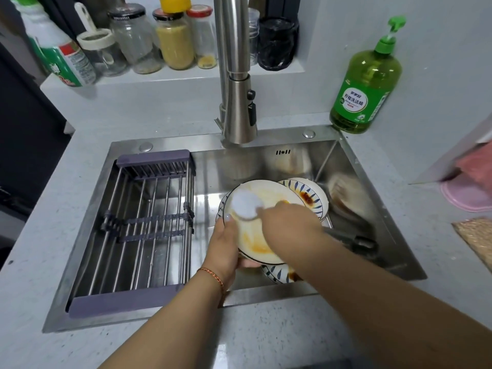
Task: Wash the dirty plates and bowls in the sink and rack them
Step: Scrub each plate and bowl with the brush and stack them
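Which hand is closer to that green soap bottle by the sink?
The right hand. It scrubs the plate mid-sink, with the green soap bottle up on the counter's far right corner. The left hand grips the plate's left edge, farther away.

Even, bright light; glare on the sink (266, 166); possibly motion-blurred scrubber; bowed wide-angle edges.

Bare forearms, one thin bracelet

Both arms were uncovered to the frame's edge, with no sleeves showing. The left hand (222, 251) had a thin red-orange braided cord bracelet (213, 276) around its wrist and a pale, glossy thumbnail. The right hand (288, 218) showed no rings or wristwear.
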